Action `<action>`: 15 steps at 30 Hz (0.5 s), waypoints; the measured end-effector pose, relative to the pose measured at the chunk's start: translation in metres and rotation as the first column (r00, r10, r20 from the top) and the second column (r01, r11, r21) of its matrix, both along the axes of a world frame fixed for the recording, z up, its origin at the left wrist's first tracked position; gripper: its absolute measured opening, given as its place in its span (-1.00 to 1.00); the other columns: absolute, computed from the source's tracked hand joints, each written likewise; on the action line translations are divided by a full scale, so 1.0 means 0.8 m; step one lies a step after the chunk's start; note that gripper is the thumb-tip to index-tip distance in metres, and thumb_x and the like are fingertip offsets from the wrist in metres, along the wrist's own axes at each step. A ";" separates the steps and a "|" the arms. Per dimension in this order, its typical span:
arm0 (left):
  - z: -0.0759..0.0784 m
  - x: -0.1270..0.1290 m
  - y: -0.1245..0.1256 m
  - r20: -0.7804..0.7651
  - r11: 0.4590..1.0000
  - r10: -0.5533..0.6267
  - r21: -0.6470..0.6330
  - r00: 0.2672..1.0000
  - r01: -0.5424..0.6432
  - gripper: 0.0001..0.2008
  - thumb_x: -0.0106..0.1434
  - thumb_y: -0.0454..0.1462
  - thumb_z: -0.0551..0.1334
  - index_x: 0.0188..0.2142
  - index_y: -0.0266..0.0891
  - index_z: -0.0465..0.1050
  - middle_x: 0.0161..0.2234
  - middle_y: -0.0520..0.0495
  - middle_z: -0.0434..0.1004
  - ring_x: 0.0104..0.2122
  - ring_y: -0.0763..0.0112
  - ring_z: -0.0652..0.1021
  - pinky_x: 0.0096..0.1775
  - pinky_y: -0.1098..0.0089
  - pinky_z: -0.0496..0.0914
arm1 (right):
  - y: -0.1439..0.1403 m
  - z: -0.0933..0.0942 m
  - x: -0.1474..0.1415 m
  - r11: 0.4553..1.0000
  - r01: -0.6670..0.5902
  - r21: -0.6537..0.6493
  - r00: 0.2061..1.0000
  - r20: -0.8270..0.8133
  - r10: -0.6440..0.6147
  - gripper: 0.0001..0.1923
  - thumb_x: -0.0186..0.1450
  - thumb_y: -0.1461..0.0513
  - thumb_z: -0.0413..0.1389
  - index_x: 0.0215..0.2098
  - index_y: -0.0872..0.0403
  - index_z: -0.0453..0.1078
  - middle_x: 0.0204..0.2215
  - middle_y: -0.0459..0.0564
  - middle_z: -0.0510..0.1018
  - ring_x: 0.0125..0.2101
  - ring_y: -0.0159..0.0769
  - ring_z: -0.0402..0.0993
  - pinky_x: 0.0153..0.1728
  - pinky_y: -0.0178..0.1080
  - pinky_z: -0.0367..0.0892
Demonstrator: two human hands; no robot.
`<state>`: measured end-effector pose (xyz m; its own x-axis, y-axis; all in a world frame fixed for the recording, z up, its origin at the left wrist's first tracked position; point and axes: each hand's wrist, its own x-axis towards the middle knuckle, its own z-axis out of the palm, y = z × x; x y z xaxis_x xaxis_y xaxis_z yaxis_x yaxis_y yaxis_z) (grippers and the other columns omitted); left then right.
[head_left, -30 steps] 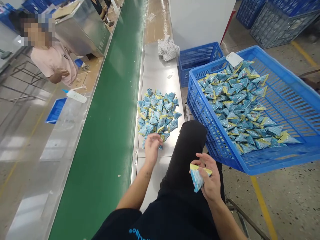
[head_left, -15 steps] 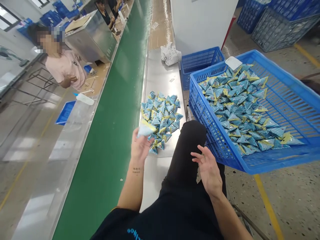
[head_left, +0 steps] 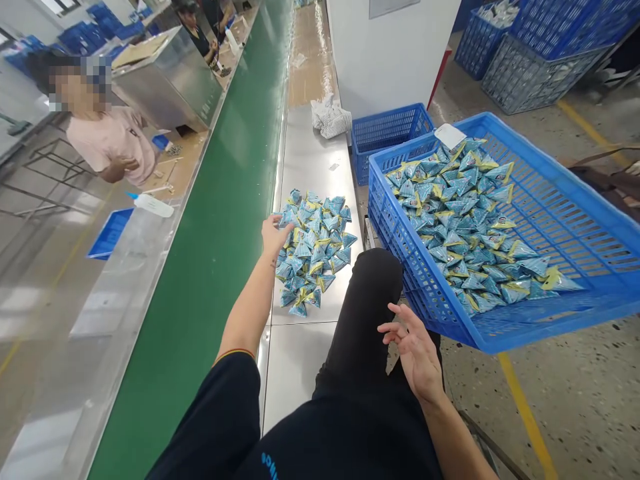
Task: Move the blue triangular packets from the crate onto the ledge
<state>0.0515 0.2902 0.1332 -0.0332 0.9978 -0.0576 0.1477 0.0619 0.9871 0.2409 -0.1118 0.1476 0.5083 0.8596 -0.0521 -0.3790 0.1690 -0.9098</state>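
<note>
My left hand (head_left: pixel 275 235) is at the left side of a pile of blue-and-yellow triangular packets (head_left: pixel 315 247) on the steel ledge. Its thumb and fingers are bent around one packet (head_left: pixel 289 219) at the pile's edge; the palm side is partly hidden. Over my right thigh hovers my right hand (head_left: pixel 415 350), palm turned inward, fingers apart and holding nothing. To its right, a large blue crate (head_left: pixel 575 170) stands tilted, with many similar packets (head_left: pixel 465 220) heaped toward its left side.
A green conveyor belt (head_left: pixel 210 220) runs along the ledge's left. Beyond the pile lies a striped cloth (head_left: pixel 331 119). A smaller blue crate (head_left: pixel 393 123) stands behind the large one. Across the belt are a person in pink (head_left: pixel 113 143) and a white bottle (head_left: pixel 154 205).
My left hand has moved forward from above the pile's near side to its left edge, and the packet it held up no longer shows raised. My right hand stays much the same.
</note>
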 end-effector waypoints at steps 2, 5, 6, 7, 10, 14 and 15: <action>-0.003 0.002 0.007 -0.074 0.991 -0.025 0.128 0.997 0.034 -0.56 0.02 -0.33 0.60 -0.21 -0.31 0.44 -0.06 -0.10 0.36 0.19 0.17 0.32 0.30 -0.12 0.17 | -0.005 0.004 0.008 0.999 0.049 -0.017 0.997 0.053 -0.048 -0.64 0.53 0.01 0.13 0.23 -0.21 0.54 0.20 0.09 0.57 -0.19 -0.06 0.63 -0.33 -0.06 0.49; -0.012 -0.005 -0.027 -0.139 0.946 -0.105 0.291 0.985 0.142 -0.50 0.06 -0.13 0.61 -0.13 -0.23 0.46 0.06 -0.18 0.39 0.23 0.05 0.36 0.24 -0.09 0.33 | -0.014 0.016 0.049 0.977 0.209 -0.045 0.966 0.167 -0.199 -0.70 0.46 0.01 0.20 0.09 -0.18 0.61 0.08 0.09 0.61 -0.27 -0.02 0.61 -0.40 -0.01 0.45; -0.015 -0.008 -0.052 -0.160 0.933 -0.141 0.308 0.977 0.185 -0.48 0.09 -0.06 0.58 -0.09 -0.22 0.47 0.08 -0.18 0.41 0.21 0.04 0.40 0.19 -0.08 0.41 | -0.016 0.020 0.072 0.958 0.281 -0.052 0.940 0.216 -0.264 -0.74 0.42 0.02 0.23 0.03 -0.20 0.63 0.03 0.09 0.62 -0.30 0.00 0.59 -0.43 0.02 0.43; -0.019 -0.011 -0.084 -0.186 0.922 -0.176 0.312 0.967 0.228 -0.47 0.13 -0.03 0.55 -0.04 -0.24 0.48 0.08 -0.18 0.43 0.17 0.03 0.44 0.13 -0.09 0.47 | -0.016 0.023 0.099 0.932 0.357 -0.057 0.904 0.270 -0.330 -0.78 0.39 0.02 0.26 -0.02 -0.24 0.63 -0.01 0.08 0.62 -0.32 0.03 0.58 -0.43 0.06 0.41; -0.030 -0.013 -0.207 -0.334 0.803 -0.364 0.360 0.869 0.475 -0.61 0.22 -0.08 0.47 -0.01 -0.15 0.58 0.07 -0.21 0.52 0.13 0.00 0.52 0.16 -0.12 0.48 | 0.001 0.023 0.198 0.834 0.547 -0.067 0.752 0.477 -0.455 -0.84 0.37 -0.02 0.28 -0.09 -0.31 0.59 0.00 0.08 0.59 -0.22 0.19 0.58 -0.30 0.27 0.44; -0.041 0.003 -0.357 -0.592 0.454 -0.498 0.445 0.634 0.772 -0.47 0.22 -0.16 0.39 0.19 -0.06 0.53 0.28 -0.28 0.43 0.28 -0.14 0.46 0.24 -0.18 0.41 | 0.054 -0.006 0.337 0.701 0.548 -0.457 0.674 0.738 -0.046 -0.55 0.46 -0.10 0.06 0.20 -0.16 0.45 0.12 0.20 0.56 0.16 0.34 0.49 -0.01 0.37 0.47; -0.044 0.009 -0.380 -0.652 0.445 -0.438 0.442 0.619 0.779 -0.48 0.20 -0.21 0.39 0.18 -0.03 0.54 0.26 -0.26 0.46 0.30 -0.15 0.44 0.29 -0.22 0.34 | 0.067 -0.019 0.367 0.587 0.496 -0.640 0.664 0.715 0.219 -0.49 0.51 -0.11 -0.05 0.32 -0.15 0.34 0.19 0.17 0.53 0.22 0.29 0.44 0.04 0.34 0.47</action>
<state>0.0588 -0.0137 0.0980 0.7513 0.5035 0.4267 0.2354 -0.8084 0.5395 0.5341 -0.0582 0.1327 0.7928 0.5751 -0.2017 0.3411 -0.6929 -0.6352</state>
